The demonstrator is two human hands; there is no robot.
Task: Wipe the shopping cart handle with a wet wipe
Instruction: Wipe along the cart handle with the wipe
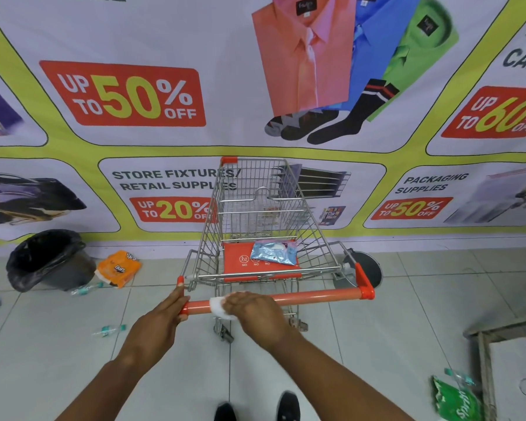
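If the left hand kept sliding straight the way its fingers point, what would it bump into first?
Probably the cart's wire basket. The left hand grips the orange handle's left end, fingers pointing forward and slightly right toward the frame beside the orange corner cap. Depth is hard to judge.

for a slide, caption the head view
Right hand rubs a wipe on the cart handle; left hand steadies its end.

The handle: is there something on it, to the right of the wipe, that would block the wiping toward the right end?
Nothing visible does. The right hand presses the wipe on the handle near its left end, and the bar is bare up to the right end. The left hand holds the left end, behind the wipe.
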